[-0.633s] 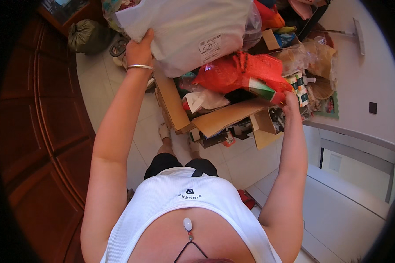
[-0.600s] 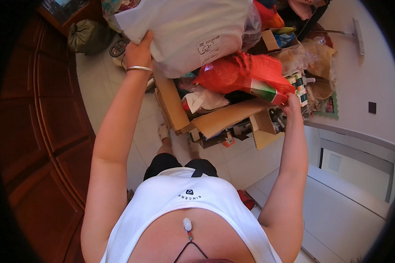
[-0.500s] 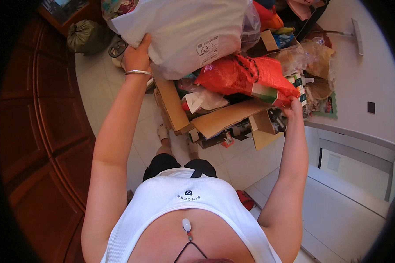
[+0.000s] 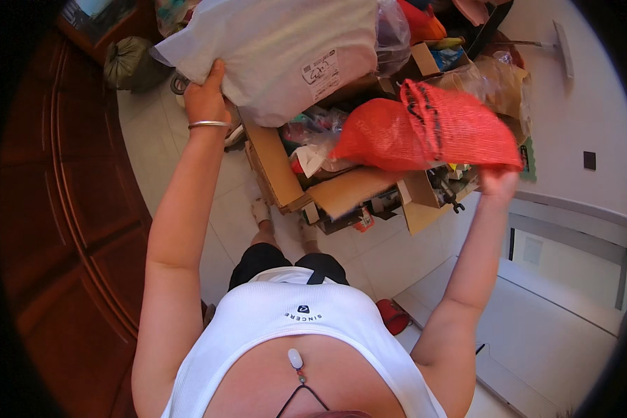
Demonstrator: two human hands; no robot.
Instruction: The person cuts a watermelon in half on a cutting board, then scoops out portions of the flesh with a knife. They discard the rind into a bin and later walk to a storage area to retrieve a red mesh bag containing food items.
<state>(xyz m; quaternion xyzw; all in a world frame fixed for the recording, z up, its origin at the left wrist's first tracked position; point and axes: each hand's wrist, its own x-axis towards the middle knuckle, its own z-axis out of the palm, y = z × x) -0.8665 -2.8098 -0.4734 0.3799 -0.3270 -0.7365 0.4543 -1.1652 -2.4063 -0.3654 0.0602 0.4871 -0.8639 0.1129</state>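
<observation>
My left hand (image 4: 207, 99) is closed on the lower left edge of a large white plastic bag (image 4: 279, 52) with a printed label stuck on it. The bag hangs over the far side of an opened cardboard box (image 4: 272, 157). With my right hand (image 4: 498, 182) I grip one end of a red mesh bag (image 4: 460, 125), slightly blurred by motion. Its other end droops, bulging, over the box. Inside the box lie clear plastic wrapping (image 4: 317, 132) and a crumpled white piece (image 4: 312, 159). What the mesh bag covers is hidden.
A smaller open carton (image 4: 419, 191) with dark tools stands beside the box. Farther back are more bags and a carton (image 4: 425, 61). A tied olive sack (image 4: 129, 63) sits by the dark red wooden cabinet (image 4: 94, 167). A red container (image 4: 393, 317) stands near a white panel (image 4: 529, 313).
My right hand has moved right, pulling the red mesh bag right so that more of the box shows. My left hand and the white bag have shifted slightly left.
</observation>
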